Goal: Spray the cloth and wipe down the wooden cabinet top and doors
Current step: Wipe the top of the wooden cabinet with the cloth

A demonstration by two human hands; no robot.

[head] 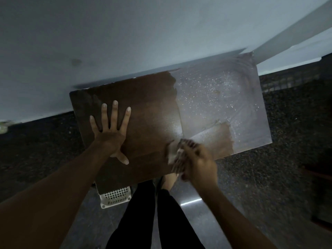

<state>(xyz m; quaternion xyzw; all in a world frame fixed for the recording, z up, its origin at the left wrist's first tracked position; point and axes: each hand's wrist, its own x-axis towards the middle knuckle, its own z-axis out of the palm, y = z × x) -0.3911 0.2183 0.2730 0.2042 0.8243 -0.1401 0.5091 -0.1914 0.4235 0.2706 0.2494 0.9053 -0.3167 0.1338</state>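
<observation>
The wooden cabinet top (pixel 152 108) lies below me against a pale wall. Its left half is dark brown and its right half is covered in grey dust with specks. A dark wiped streak cuts into the dust near the front edge. My left hand (pixel 111 130) lies flat on the left part of the top, fingers spread straight. My right hand (pixel 195 160) grips a bunched light cloth (pixel 175 155) at the front edge, near the middle of the top. The cabinet doors are hidden below the top. No spray bottle is in view.
A white plastic lattice basket (pixel 115 197) stands on the dark speckled floor (pixel 287 141) under the cabinet's front left. My legs in black trousers and a bare foot (pixel 168 178) are right in front of the cabinet. A pale wall (pixel 125 42) runs behind it.
</observation>
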